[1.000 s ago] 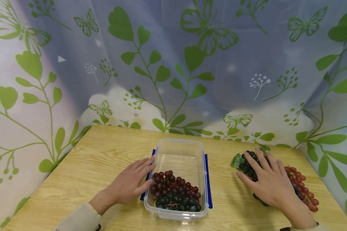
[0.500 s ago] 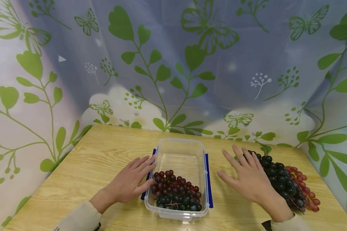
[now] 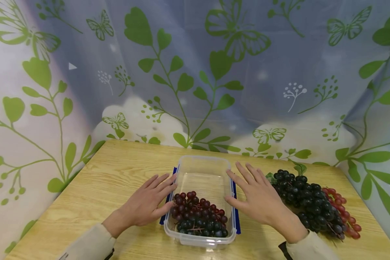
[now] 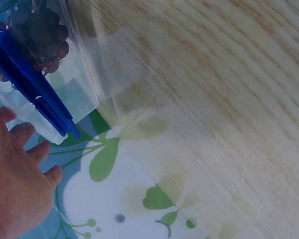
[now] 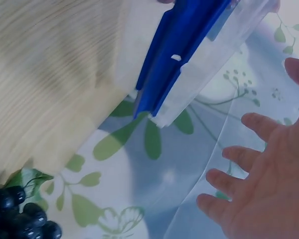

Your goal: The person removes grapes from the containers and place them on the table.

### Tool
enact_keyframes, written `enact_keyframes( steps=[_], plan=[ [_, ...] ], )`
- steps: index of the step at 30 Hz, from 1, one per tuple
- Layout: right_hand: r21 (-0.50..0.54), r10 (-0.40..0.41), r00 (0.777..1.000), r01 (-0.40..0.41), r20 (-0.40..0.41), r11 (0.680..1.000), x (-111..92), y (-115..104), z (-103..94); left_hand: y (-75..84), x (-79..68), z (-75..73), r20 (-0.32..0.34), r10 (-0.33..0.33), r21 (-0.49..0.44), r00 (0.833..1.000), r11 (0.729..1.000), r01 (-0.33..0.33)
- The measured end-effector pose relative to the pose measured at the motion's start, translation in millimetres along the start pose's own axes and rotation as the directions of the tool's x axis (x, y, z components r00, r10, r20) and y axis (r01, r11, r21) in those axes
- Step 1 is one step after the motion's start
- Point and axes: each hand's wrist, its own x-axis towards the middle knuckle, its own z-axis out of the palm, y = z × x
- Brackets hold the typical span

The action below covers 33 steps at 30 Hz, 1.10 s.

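A clear plastic food container (image 3: pixel 203 177) with blue side latches stands lidless on the wooden table. Inside its near half lie a bunch of dark red grapes (image 3: pixel 190 206) and a bunch of black grapes (image 3: pixel 203 227). My left hand (image 3: pixel 144 202) is spread flat with its fingertips at the container's left rim. On the other side my right hand (image 3: pixel 260 198), fingers straight and spread, has its fingertips by the right rim and holds nothing. In the right wrist view the fingers (image 5: pixel 234 157) are extended beside the blue latch (image 5: pixel 174 59).
To the right on the table (image 3: pixel 117 173) lie a large bunch of black grapes (image 3: pixel 308 198) with green leaves and, behind it, a bunch of red grapes (image 3: pixel 346 213). A patterned curtain (image 3: pixel 195 72) with leaves and butterflies surrounds the table's back and sides.
My right hand has moved left from over the black grapes on the right to the container's right side, uncovering that bunch. My left hand stays at the left rim.
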Motion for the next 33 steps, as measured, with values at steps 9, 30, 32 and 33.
enact_keyframes(
  steps=[9, 30, 32, 33],
  plan=[
    [-0.034, -0.132, 0.991, 0.133, 0.02, 0.991, 20, -19, -11.9, -0.1, 0.0, -0.8, 0.015, -0.005, 0.0, 1.0, 1.0, 0.005],
    [-0.057, -0.184, 0.901, 0.223, 0.393, 0.973, 86, -51, -29.4, -1.1, -1.1, -1.1, 0.032, -0.015, -0.016, 0.999, 1.0, 0.016],
    [-0.056, -0.162, 0.879, 0.209, 0.448, 0.976, 89, -56, -27.3, -1.2, -1.1, -0.7, 0.032, -0.014, -0.019, 0.999, 1.0, 0.015],
    [-0.058, -0.152, 0.867, 0.203, 0.474, 0.977, 90, -58, -25.6, -1.1, -1.1, -0.7, 0.031, -0.012, -0.022, 0.999, 1.0, 0.013]
  ],
)
